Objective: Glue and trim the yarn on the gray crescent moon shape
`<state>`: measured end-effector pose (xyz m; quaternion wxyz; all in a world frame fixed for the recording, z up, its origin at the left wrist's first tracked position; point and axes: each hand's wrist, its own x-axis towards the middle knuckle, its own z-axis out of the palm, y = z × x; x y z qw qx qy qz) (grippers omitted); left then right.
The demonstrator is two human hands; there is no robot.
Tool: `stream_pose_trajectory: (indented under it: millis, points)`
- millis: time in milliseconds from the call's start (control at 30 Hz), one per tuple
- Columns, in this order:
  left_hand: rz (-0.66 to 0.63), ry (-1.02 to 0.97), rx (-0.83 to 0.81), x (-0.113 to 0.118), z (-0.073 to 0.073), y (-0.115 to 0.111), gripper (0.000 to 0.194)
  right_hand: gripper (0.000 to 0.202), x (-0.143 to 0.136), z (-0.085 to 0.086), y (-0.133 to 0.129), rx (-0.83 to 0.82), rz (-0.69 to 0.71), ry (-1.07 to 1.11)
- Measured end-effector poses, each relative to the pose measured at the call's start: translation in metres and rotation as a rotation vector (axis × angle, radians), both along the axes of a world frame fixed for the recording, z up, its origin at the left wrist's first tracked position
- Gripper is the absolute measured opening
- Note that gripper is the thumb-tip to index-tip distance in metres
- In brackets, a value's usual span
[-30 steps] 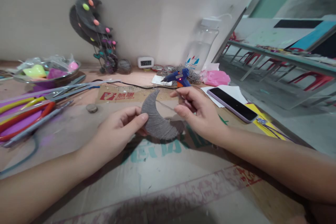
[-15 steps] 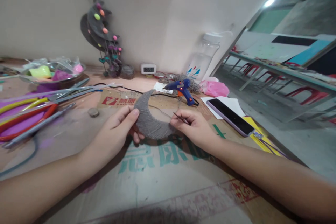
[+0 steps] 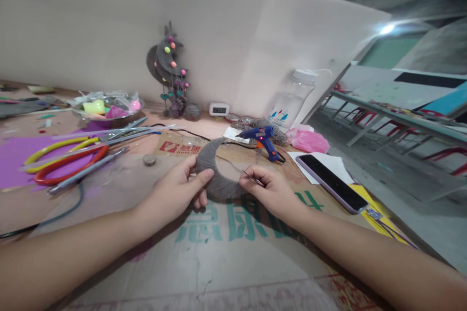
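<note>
Wrapped in rows of grey yarn, a crescent moon [image 3: 222,183] is held up between my two hands over the cardboard. My left hand [image 3: 186,182] grips its outer curve, thumb on the front and fingers behind. My right hand [image 3: 264,185] is closed at the lower right tip, which its fingers hide. From that hand sticks a thin dark pointed tool [image 3: 251,177], its exact kind unclear. A loose strand of grey yarn [image 3: 229,163] crosses the crescent's opening towards my right fingers.
Behind the crescent lies a blue glue gun [image 3: 264,138] beside grey yarn [image 3: 275,129]. A phone [image 3: 332,182] is at right, near a water bottle [image 3: 290,99]. Scissors [image 3: 69,155] and a bowl [image 3: 98,116] are at left. A finished-looking moon ornament [image 3: 170,65] leans on the wall.
The whole view has shifted, so things on the table appear farther right and lower. Both hands keep their hold on the crescent, with little visible change in their grip.
</note>
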<state>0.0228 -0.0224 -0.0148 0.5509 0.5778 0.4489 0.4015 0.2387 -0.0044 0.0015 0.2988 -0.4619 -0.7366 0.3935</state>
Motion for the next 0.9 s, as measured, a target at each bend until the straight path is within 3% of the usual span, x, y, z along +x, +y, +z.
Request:
stream_pose_trajectory:
  millis: [167, 267, 400, 567, 733, 900]
  points:
    - [-0.039, -0.125, 0.057, 0.002, 0.009, -0.004, 0.017, 0.048, 0.007, -0.005, 0.004, -0.244, 0.105, 0.243]
    - [-0.071, -0.173, 0.021, 0.002, 0.012, -0.006, 0.013, 0.047, 0.005, -0.006, 0.002, -0.308, 0.116, 0.259]
    - [0.0, -0.085, 0.106, 0.001, 0.013, -0.009, 0.025, 0.043, -0.008, -0.002, -0.005, -0.38, 0.144, 0.224]
    - [-0.07, -0.082, 0.161, 0.001, 0.014, -0.012, 0.046, 0.035, -0.017, 0.001, -0.008, -0.512, 0.17, 0.321]
    - [-0.042, -0.038, 0.124, 0.002, 0.013, -0.007, 0.019, 0.035, -0.016, -0.005, -0.005, -0.518, 0.182, 0.337]
    - [0.025, 0.017, -0.005, 0.002, 0.01, -0.002, 0.025, 0.034, -0.018, -0.007, -0.009, -0.396, 0.193, 0.314]
